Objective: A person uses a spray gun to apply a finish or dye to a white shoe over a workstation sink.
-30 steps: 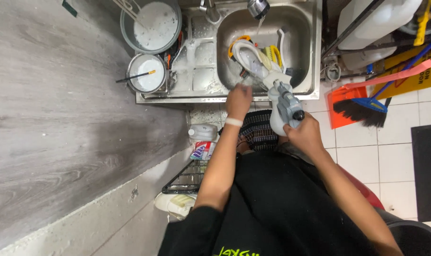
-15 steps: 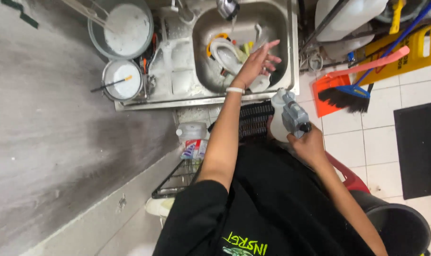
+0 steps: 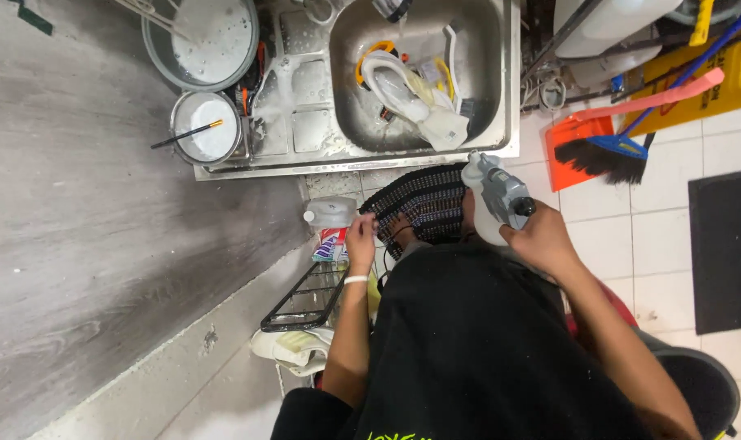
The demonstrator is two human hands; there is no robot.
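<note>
bowls (image 3: 206, 134) left of sink (image 3: 509, 90), dishes (image 3: 411, 94) inside

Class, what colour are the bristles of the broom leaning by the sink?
Black, on the broom with a blue head, seen in the head view.

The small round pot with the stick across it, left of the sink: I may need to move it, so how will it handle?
The small pot holds pale liquid, so it is probably heavyish and may slosh. The stick lies loose across its rim and could roll off. The wet, sudsy drainboard suggests a slippery grip.
</note>
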